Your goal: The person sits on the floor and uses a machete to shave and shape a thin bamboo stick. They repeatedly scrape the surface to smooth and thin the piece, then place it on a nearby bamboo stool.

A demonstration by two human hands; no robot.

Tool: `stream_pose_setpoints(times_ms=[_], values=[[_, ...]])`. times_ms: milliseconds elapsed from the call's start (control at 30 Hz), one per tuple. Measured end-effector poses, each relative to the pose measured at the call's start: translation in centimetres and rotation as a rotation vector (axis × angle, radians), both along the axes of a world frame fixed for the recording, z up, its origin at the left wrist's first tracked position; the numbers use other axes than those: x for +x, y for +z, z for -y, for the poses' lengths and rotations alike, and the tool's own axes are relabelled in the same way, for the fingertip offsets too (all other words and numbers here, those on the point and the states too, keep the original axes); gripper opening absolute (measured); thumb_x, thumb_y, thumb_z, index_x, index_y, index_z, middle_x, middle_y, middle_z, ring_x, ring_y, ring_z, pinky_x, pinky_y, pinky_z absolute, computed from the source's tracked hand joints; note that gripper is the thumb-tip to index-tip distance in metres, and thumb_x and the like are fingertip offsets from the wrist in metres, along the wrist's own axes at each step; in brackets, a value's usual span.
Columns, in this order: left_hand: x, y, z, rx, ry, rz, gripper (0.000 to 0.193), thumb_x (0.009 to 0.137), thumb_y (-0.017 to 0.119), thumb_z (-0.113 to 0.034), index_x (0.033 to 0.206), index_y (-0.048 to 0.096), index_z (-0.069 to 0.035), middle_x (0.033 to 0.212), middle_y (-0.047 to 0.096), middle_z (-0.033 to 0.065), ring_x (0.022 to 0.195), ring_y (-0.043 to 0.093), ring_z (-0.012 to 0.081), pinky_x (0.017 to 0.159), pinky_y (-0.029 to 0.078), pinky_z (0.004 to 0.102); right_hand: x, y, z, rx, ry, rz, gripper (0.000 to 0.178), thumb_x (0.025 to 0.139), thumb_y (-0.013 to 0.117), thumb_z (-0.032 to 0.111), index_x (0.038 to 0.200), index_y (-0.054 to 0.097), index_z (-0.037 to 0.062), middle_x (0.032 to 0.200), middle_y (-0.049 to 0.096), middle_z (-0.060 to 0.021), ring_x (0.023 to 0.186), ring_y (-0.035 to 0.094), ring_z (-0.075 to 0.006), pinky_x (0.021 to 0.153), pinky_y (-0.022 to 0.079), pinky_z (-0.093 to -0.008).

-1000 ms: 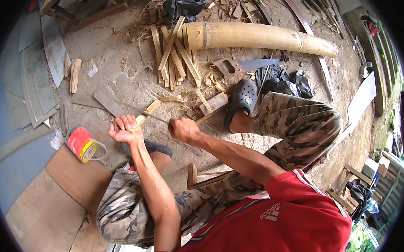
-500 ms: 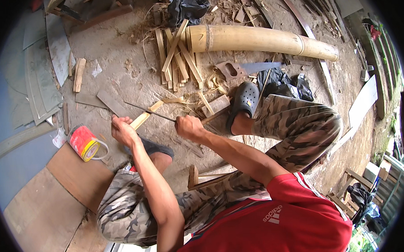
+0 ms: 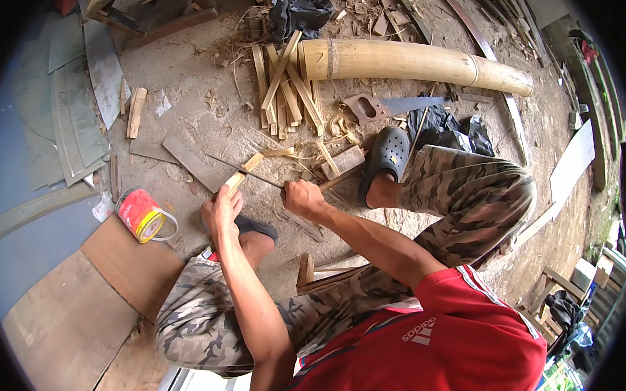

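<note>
My left hand (image 3: 222,212) is closed around the near end of a pale bamboo strip (image 3: 236,180), which points away and to the right. In my right hand (image 3: 303,198) is a knife with a long, narrow dark blade (image 3: 262,177). The blade crosses the strip near its far end, its tip pointing far left. My right fingers wrap the grip and hide most of it. A brown stick-like piece (image 3: 341,178) shows just right of that hand; whether it belongs to the knife I cannot tell. Beyond lies a pile of split bamboo strips (image 3: 280,92).
A thick bamboo pole (image 3: 405,60) lies across the far side, with a handsaw (image 3: 393,107) before it. A red and yellow bucket (image 3: 141,215) stands at left. Wooden block (image 3: 343,163), metal plate (image 3: 189,162) and black plastic bags (image 3: 450,130) lie around my feet.
My left hand has shifted nearer me along the bamboo strip, and its fingers have turned. The knife still crosses the strip. The whole view has shifted slightly.
</note>
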State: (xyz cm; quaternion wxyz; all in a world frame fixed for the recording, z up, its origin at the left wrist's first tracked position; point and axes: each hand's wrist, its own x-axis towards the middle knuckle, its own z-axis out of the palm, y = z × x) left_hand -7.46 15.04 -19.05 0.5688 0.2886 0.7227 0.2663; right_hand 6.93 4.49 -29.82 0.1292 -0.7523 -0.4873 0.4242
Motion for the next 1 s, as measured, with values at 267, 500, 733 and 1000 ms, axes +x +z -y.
stream_pose_setpoints(times_ms=[267, 500, 733, 1000], values=[[0.3, -1.6, -1.1, 0.083, -0.090, -0.044, 0.037, 0.095, 0.056, -0.020, 0.105, 0.058, 0.015, 0.098, 0.067, 0.0228, 0.087, 0.070, 0.0254, 0.070, 0.055, 0.0287, -1.3, 4.9, -1.2, 0.179, -0.047, -0.083, 0.028, 0.090, 0.050, 0.024, 0.083, 0.067, 0.0023, 0.072, 0.066, -0.0265, 0.069, 0.068, -0.0413, 0.066, 0.056, -0.0500], [0.7, -2.2, -0.9, 0.123, -0.091, -0.047, 0.039, 0.095, 0.056, -0.019, 0.103, 0.057, 0.020, 0.099, 0.067, 0.0263, 0.085, 0.069, 0.0268, 0.069, 0.054, 0.0290, -1.8, -2.7, -0.7, 0.447, -0.019, 0.102, 0.025, 0.090, 0.055, 0.021, 0.073, 0.058, 0.0034, 0.062, 0.060, -0.0188, 0.053, 0.061, -0.0358, 0.048, 0.050, -0.0467], [1.5, -3.6, -0.9, 0.216, -0.223, -0.223, 0.040, 0.092, 0.056, -0.021, 0.088, 0.064, 0.018, 0.079, 0.068, 0.0255, 0.069, 0.069, 0.0253, 0.065, 0.052, 0.0362, 0.0, -5.6, -1.2, 0.145, 0.016, 0.046, 0.024, 0.091, 0.050, 0.023, 0.085, 0.062, 0.0028, 0.070, 0.066, -0.0235, 0.068, 0.069, -0.0373, 0.057, 0.055, -0.0479], [1.4, -4.4, -0.6, 0.247, -0.256, -0.291, 0.039, 0.091, 0.054, -0.021, 0.089, 0.064, 0.017, 0.080, 0.069, 0.0249, 0.072, 0.067, 0.0309, 0.069, 0.050, 0.0431, -1.2, -1.4, -0.8, 0.211, -0.200, -0.082, 0.027, 0.092, 0.056, 0.029, 0.081, 0.063, 0.0054, 0.067, 0.064, -0.0242, 0.061, 0.064, -0.0438, 0.057, 0.051, -0.0527]])
